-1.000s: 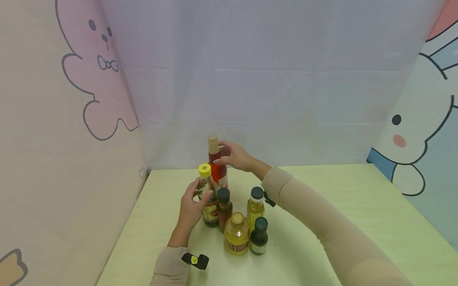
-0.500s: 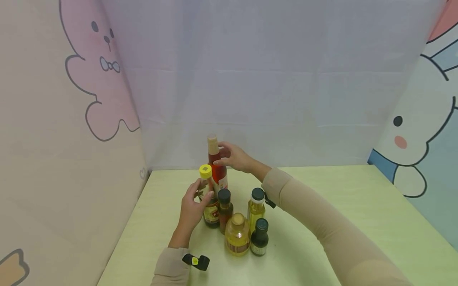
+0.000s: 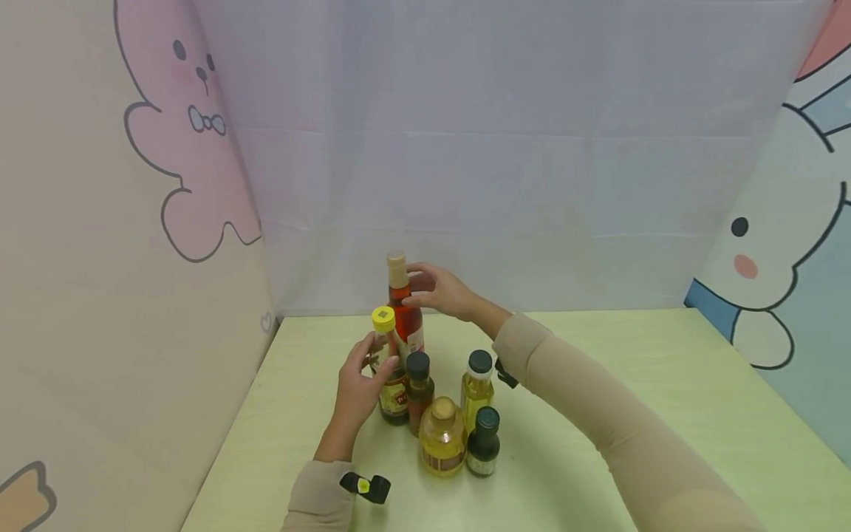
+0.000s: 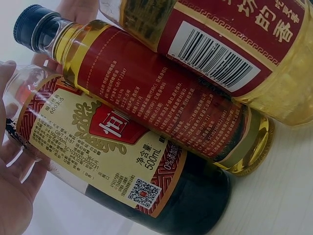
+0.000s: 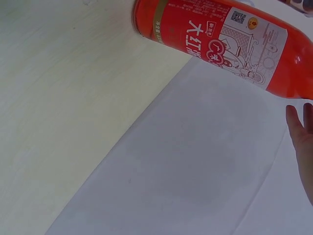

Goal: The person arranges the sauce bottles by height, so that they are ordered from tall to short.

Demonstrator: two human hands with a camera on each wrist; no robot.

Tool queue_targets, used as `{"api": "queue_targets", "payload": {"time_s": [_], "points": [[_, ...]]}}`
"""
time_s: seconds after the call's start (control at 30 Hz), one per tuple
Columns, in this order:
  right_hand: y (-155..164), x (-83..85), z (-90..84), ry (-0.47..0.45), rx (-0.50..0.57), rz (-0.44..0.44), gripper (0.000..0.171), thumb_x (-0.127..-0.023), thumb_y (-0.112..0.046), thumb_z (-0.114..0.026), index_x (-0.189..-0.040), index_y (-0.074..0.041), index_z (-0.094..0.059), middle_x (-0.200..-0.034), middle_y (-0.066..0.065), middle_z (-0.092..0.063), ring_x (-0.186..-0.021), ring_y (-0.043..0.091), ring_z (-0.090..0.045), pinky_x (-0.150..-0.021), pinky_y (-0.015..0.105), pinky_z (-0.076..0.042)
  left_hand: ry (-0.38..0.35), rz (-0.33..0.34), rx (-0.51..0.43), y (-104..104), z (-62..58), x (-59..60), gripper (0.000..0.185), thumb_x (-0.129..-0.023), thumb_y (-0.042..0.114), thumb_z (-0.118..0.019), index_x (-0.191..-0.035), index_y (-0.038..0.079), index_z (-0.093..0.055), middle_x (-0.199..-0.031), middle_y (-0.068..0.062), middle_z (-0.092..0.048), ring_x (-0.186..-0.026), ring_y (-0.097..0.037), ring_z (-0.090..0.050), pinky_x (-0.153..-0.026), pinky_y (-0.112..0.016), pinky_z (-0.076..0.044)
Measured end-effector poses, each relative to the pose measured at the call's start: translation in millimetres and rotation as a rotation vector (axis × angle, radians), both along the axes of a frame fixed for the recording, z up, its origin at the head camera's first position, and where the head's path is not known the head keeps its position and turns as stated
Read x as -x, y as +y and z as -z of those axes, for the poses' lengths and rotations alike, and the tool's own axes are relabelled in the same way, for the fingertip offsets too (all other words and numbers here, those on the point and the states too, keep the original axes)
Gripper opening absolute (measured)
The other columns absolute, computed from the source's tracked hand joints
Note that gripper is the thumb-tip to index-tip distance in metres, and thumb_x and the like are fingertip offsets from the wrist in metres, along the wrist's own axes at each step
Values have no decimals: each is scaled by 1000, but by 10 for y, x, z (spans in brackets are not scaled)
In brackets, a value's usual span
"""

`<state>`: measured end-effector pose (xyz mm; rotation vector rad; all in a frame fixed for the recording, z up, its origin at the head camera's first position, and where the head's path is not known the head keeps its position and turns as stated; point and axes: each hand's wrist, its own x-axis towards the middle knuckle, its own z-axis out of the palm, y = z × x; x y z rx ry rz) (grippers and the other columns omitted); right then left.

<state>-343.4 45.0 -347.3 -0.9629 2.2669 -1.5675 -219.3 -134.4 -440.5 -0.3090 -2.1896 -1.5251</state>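
Guessing heavy, slick glass, so grab necks: left fingers (image 3: 387, 366) curl round the yellow-capped bottle (image 3: 394, 397), right fingers (image 3: 420, 299) the red bottle (image 3: 408, 324).

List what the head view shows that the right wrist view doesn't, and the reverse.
Only the head view shows the left hand gripping the yellow-capped bottle, and the pink cartoon figure.

Only the right wrist view shows the QR code and line drawing on the red bottle.

Both share that red bottle, the right hand, the pale tabletop and the backdrop.
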Motion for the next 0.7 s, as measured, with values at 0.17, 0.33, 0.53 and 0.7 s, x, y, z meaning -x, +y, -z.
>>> {"api": "queue_targets", "payload": {"time_s": [0.17,0.33,0.53,0.7], "points": [[63,-106,-121,-19,18,-34,54,-83,-7,-65,-131,-2,-39,-125,20,-48,-115,34,-45,-87,41,-43,0,3,1,-5,3,-3,46,-85,25,-65,-126,10,-50,-112,-5,-55,-105,-16,-48,-88,-42,-40],[72,-183,-189,-20,10,-25,52,-84,-4,-63,-130,0,-40,-126,21,-47,-116,39,-42,-87,41,-44,2,10,7,28,-133,-87,47,-85,18,-64,-126,3,-48,-112,-14,-54,-105,-23,-48,-87,-45,-41],[29,-226,-212,7,-42,14,51,-84,-6,-63,-130,-1,-41,-122,19,-50,-112,34,-47,-86,40,-44,-25,19,4,48,-189,-103,46,-85,18,-64,-126,3,-49,-113,-14,-54,-106,-25,-48,-88,-46,-40],[8,-242,-220,25,-48,23,50,-84,-5,-63,-129,-1,-42,-121,19,-51,-111,33,-48,-86,41,-44,-25,5,12,-5,-22,-2,47,-84,23,-65,-127,9,-49,-113,-7,-54,-106,-19,-48,-88,-44,-40]]}}
